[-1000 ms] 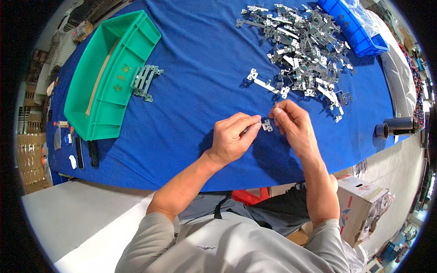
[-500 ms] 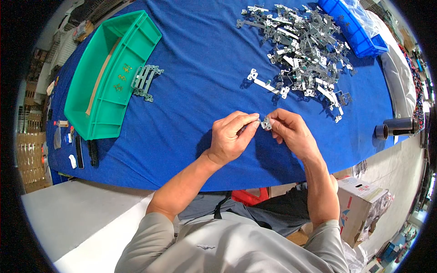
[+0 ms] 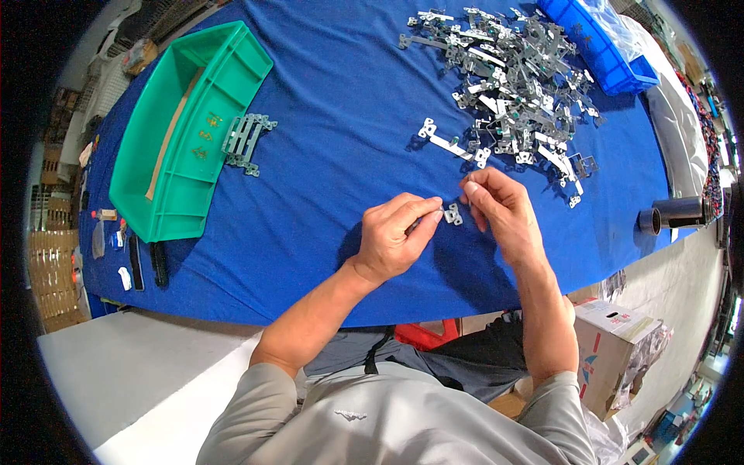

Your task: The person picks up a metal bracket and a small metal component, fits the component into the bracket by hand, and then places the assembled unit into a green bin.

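My left hand (image 3: 397, 235) pinches a small silvery metal bracket (image 3: 454, 215) between thumb and fingertips. One end of it, with holes, sticks out to the right; the rest is hidden by my fingers. My right hand (image 3: 502, 211) is just right of that end and apart from it. Its thumb and fingers are pressed together, and whatever they hold, if anything, is too small to make out. Beyond my right hand a single long metal bracket (image 3: 451, 146) lies on the blue cloth, near a big heap of similar metal brackets (image 3: 508, 85).
At the left stands a green plastic bin (image 3: 198, 174) with several small brass-coloured pieces. A row of metal brackets (image 3: 246, 141) lies against its right side. A blue tray (image 3: 601, 46) is at the far right, a dark cylinder (image 3: 682, 215) at the right edge, a cardboard box (image 3: 612, 341) below.
My right hand has let go of the bracket's end and moved a little up and to the right. My left hand stays in place, still holding the bracket.
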`<action>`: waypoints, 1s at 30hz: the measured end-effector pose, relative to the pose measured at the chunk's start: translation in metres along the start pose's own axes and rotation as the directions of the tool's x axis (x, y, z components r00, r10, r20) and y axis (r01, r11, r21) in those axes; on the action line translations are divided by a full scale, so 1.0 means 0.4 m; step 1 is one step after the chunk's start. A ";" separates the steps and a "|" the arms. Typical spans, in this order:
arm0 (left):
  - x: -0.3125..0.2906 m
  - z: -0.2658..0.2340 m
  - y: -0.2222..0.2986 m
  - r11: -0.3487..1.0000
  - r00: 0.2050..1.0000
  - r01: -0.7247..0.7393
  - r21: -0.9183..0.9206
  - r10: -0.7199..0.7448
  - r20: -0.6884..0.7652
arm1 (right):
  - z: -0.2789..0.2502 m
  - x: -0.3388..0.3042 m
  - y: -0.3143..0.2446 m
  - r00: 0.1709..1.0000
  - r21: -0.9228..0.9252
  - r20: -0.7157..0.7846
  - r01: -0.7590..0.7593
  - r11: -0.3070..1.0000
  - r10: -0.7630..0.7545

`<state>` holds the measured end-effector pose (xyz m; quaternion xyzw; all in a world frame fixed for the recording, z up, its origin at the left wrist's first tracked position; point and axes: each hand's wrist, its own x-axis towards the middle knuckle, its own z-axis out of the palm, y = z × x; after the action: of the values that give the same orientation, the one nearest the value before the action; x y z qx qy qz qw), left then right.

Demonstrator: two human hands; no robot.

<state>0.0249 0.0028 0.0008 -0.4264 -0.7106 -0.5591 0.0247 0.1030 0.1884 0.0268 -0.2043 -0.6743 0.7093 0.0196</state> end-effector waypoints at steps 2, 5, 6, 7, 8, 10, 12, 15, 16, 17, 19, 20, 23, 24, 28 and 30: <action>-0.003 0.001 -0.006 0.999 0.995 0.037 0.023 -0.034 -0.094 | -0.007 -0.005 -0.016 0.997 -0.095 0.065 -0.033 0.995 0.039; -0.002 -0.003 -0.010 0.998 0.993 0.050 0.038 -0.045 -0.113 | -0.005 -0.010 -0.017 0.981 -0.224 0.165 -0.064 0.972 0.102; -0.002 -0.004 -0.008 0.998 0.992 0.050 0.037 -0.046 -0.114 | -0.001 -0.015 -0.019 0.978 -0.228 0.184 -0.056 0.972 0.100; -0.001 -0.005 -0.006 0.998 0.993 0.049 0.041 -0.045 -0.108 | 0.002 -0.019 -0.020 0.974 -0.231 0.203 -0.048 0.972 0.097; -0.001 -0.005 -0.005 0.998 0.994 0.048 0.045 -0.044 -0.102 | 0.000 -0.020 -0.015 0.974 -0.233 0.203 -0.048 0.971 0.097; 0.001 -0.003 -0.006 0.998 0.995 0.047 0.034 -0.043 -0.095 | -0.006 -0.017 -0.001 0.970 -0.248 0.226 -0.034 0.968 0.092; 0.001 -0.002 -0.004 0.999 0.995 0.044 0.025 -0.042 -0.091 | -0.002 -0.018 -0.001 0.974 -0.256 0.202 -0.053 0.965 0.107; -0.002 -0.004 0.001 0.999 0.997 0.052 0.002 -0.052 -0.057 | -0.004 -0.015 0.001 0.975 -0.261 0.191 -0.064 0.963 0.117; -0.002 -0.004 0.000 0.999 0.997 0.048 0.008 -0.047 -0.052 | -0.006 -0.014 0.002 0.973 -0.259 0.203 -0.058 0.964 0.113; -0.003 -0.004 0.000 0.999 0.998 0.044 0.015 -0.043 -0.047 | -0.005 -0.014 0.009 0.973 -0.259 0.202 -0.059 0.964 0.114; -0.002 -0.002 -0.002 1.000 0.999 0.027 0.009 -0.026 -0.034 | -0.002 -0.013 0.025 0.977 -0.084 0.209 -0.025 0.996 0.042; -0.002 -0.001 -0.004 1.000 1.000 0.010 0.003 -0.010 -0.020 | -0.003 -0.012 0.020 0.977 -0.084 0.208 -0.025 0.996 0.042; -0.001 0.003 -0.009 1.000 0.999 -0.008 0.007 0.008 -0.032 | -0.001 -0.005 0.010 0.973 0.105 0.218 -0.098 0.990 0.073; 0.000 0.003 -0.009 1.000 0.999 -0.008 0.006 0.008 -0.032 | 0.001 -0.003 0.013 0.973 0.075 0.227 -0.068 0.995 0.049; 0.001 0.003 -0.008 1.000 1.000 -0.030 0.007 0.030 -0.010 | 0.001 0.001 0.008 0.977 -0.079 0.203 -0.045 0.996 0.060; 0.001 0.002 -0.008 0.999 0.999 -0.049 0.013 0.049 -0.007 | 0.014 0.003 0.015 0.993 -0.001 0.118 0.005 1.000 -0.005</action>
<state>0.0228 0.0037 -0.0020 -0.4416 -0.7032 -0.5555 0.0438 0.1017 0.1828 0.0206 -0.1604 -0.6753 0.7197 -0.0183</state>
